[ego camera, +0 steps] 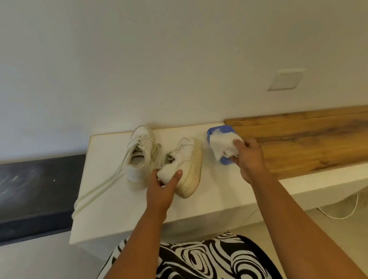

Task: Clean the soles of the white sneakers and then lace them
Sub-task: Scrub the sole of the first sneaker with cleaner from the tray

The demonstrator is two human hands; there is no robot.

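Our left hand (164, 183) grips the heel of one white sneaker (183, 168), tipped on its side on the tabletop (112, 202). Just left of that hand stands the other sneaker (139, 151), its laces (99, 190) trailing toward the edge. Our right hand (249, 156) pinches a white wipe (221, 145) over the blue packet (220, 130).

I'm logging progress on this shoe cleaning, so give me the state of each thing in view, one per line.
Right sneaker: tipped on its side, sole edge facing right, heel gripped by the left hand.
Left sneaker: upright on the white table, lace partly undone.
Loose lace: trails over the table's left edge.
White wipe: crumpled, pinched by the right hand.
Blue pack: on the table, under the wipe.
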